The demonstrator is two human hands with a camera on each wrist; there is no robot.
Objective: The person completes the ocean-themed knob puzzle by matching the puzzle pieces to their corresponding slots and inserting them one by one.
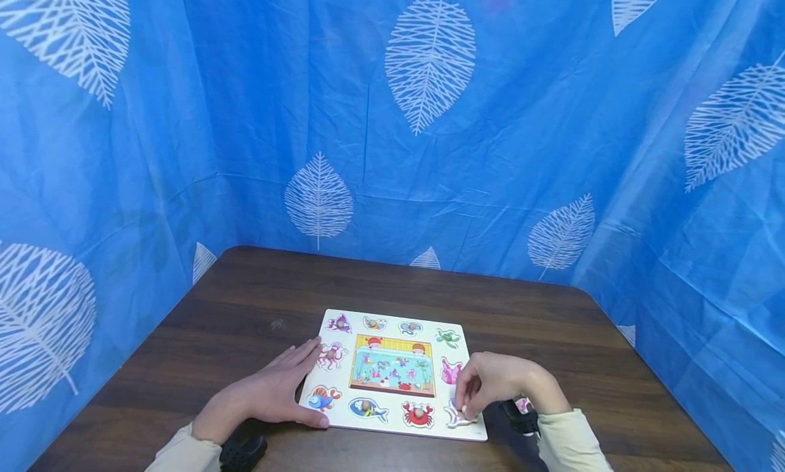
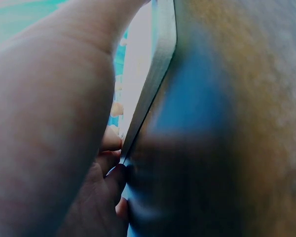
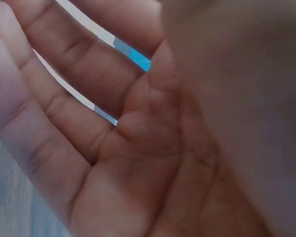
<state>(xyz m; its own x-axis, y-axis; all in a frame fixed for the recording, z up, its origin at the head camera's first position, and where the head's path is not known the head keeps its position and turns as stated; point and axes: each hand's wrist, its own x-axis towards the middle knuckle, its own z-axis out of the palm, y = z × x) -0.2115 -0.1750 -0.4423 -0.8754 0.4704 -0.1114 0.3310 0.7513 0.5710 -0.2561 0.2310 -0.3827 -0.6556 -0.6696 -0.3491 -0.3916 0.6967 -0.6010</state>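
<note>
A pale wooden knob puzzle board (image 1: pixel 395 409) with sea-animal pieces lies on the table. My left hand (image 1: pixel 276 388) rests along its left edge, fingers extended and thumb at the near-left corner. The left wrist view shows those fingers against the board's side. With thumb and fingertips, my right hand (image 1: pixel 495 379) pinches a pale, purple-edged puzzle piece (image 1: pixel 454 416) at the near-right corner; the fingers partly cover it, so its animal is unclear. Beside it are a red crab piece (image 1: pixel 418 414) and a pink piece (image 1: pixel 450 370). The right wrist view shows mostly palm and curled fingers.
The dark wooden table (image 1: pixel 245 308) extends around the board. A blue curtain (image 1: pixel 490 152) with white leaf prints hangs behind and at both sides. A small pink item (image 1: pixel 523 404) shows beside the right wrist strap, mostly hidden.
</note>
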